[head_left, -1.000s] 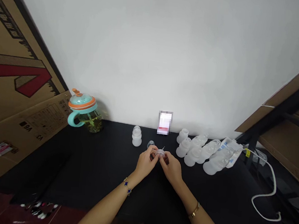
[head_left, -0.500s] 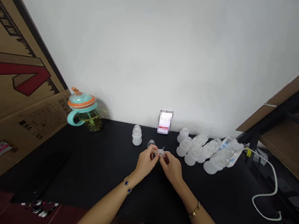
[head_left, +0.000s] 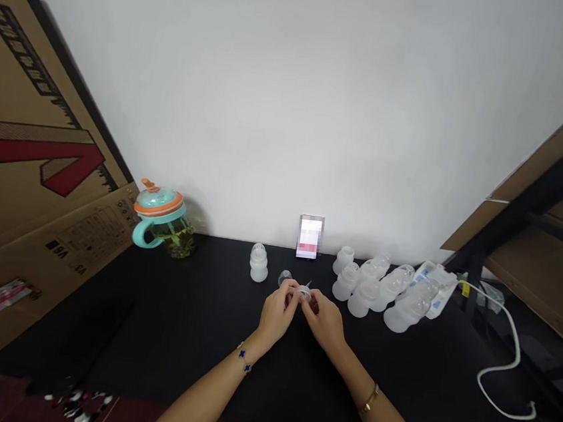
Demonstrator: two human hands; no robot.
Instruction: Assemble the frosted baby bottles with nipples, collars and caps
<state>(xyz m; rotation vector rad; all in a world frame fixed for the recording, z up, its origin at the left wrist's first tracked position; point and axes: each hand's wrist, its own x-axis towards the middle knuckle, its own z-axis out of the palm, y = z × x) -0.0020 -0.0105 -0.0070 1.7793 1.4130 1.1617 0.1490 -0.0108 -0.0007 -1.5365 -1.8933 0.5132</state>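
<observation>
Between both hands is a small whitish ring (head_left: 305,293), which looks like a baby bottle collar. My left hand (head_left: 278,308) pinches its left side, and my right hand (head_left: 325,316) grips its right side. Fingers cover much of the ring. Just behind it a thin pointed piece (head_left: 309,284) sticks up; whether it is joined to the ring I cannot tell. A clear dome cap (head_left: 285,276) lies beside my left fingertips. Farther left, a baby bottle (head_left: 258,264) stands upright with a clear cap on.
Several frosted baby bottles (head_left: 364,297) stand grouped on the right of the black table (head_left: 188,335). Behind them lies a white and blue package (head_left: 442,288), with a white cable (head_left: 516,343) farther right. A lit phone (head_left: 309,237) leans on the wall. A teal-handled jug (head_left: 173,230) stands left, near cardboard (head_left: 54,268).
The view has tilted and shifted slightly, so everything sits a little lower in the picture. Both hands keep hold of the ring, with only slight finger movement.
</observation>
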